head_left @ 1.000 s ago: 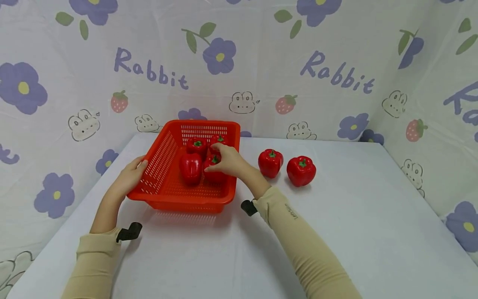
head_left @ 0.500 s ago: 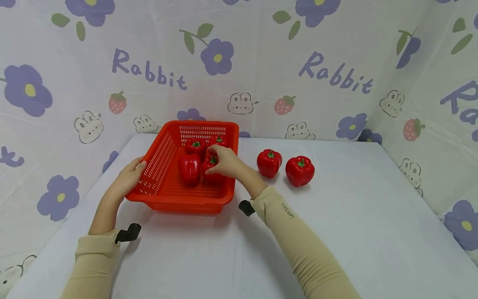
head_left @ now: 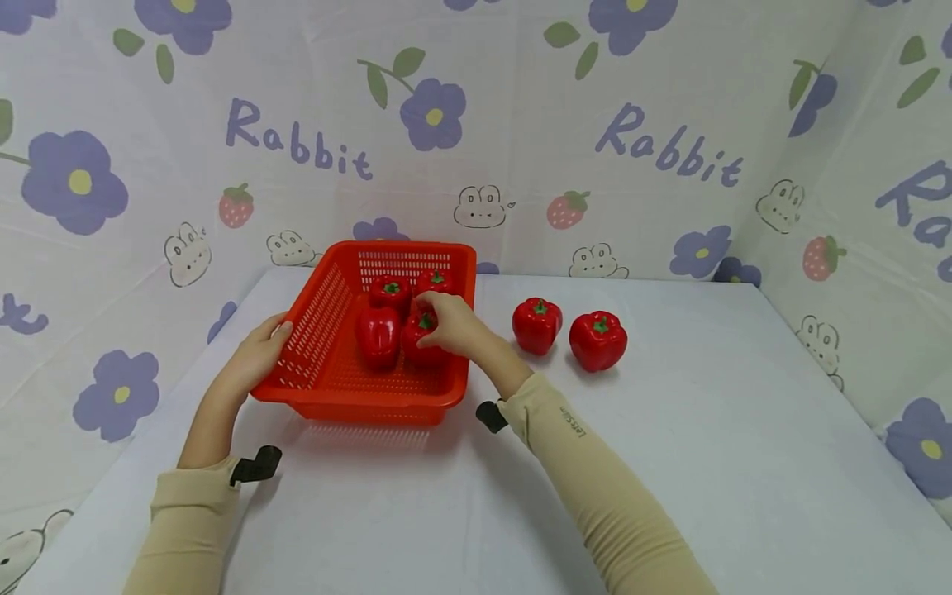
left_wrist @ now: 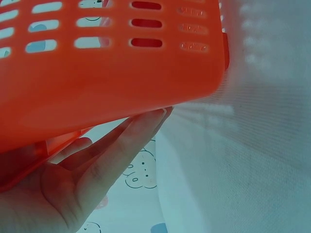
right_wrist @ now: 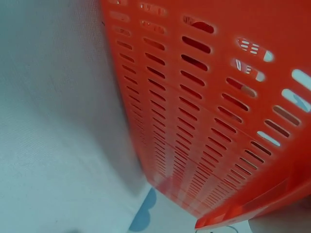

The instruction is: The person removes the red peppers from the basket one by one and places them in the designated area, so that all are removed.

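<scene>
In the head view, an orange-red plastic basket (head_left: 364,398) with slotted walls stands on the table at left of centre. My left hand (head_left: 260,354) holds its left side, thumb at the rim. In the left wrist view the fingers (left_wrist: 127,138) reach along the outside of the basket wall. My right hand (head_left: 455,324) reaches over the right rim and grips a red bell pepper (head_left: 418,351) by its top, thumb near the green stem. Beside that pepper lies another bell pepper (head_left: 378,337) on its side. Basket wall hides the right hand's fingers in the right wrist view.
Two more peppers sit behind in the basket, a left one (head_left: 390,291) and a right one (head_left: 435,282). On the white table (head_left: 699,413), right of the basket, stand two loose bell peppers, a nearer (head_left: 598,341) and a farther (head_left: 537,326). Behind hangs a printed curtain (head_left: 297,66).
The right thumb has drawn in closer to the pepper's stem. The left hand, the basket and the other peppers stay in place.
</scene>
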{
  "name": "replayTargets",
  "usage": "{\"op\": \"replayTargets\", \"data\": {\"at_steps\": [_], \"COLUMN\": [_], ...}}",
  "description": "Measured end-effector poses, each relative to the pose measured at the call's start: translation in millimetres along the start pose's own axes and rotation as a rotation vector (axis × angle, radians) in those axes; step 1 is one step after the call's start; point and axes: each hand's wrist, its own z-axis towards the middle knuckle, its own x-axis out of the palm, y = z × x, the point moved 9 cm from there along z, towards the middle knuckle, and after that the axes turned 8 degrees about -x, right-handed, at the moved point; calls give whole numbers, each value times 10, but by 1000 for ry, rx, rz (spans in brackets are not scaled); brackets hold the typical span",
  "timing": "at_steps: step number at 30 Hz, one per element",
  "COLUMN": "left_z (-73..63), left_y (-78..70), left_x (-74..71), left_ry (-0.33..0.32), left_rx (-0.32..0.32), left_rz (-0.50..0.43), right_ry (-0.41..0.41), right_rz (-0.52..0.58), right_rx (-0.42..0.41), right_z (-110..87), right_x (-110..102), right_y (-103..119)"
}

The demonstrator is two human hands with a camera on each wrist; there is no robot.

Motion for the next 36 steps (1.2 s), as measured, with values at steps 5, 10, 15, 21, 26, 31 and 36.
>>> {"op": "replayTargets", "data": {"at_steps": [5, 10, 15, 21, 26, 31, 36], "left_z": [-11, -15, -20, -16, -16, -17, -10], "left_y": [13, 22, 20, 7, -2, 1, 9], "left_x": [20, 34, 30, 29, 29, 31, 13], "left_ry": [-2, 7, 11, 12, 6, 11, 12], "left_rx": [-8, -15, -18, -12, -7, -7, -14], "left_rz": [18, 12, 4, -17, -9, -4, -3], "right_ry": [-42, -112, -195, -291, -353, -412, -460], "right_rz": [63, 134, 259, 365, 392, 418, 402], "right_rx": [-25, -48, -32, -54, -93, -94, -72], "right_z": [-32, -88, -188, -333, -449, -615, -766], "right_x": [-19, -80, -176, -362, -533, -739, -969], "right_y": [-20, -21, -43, -56, -85, -125, -196]}}
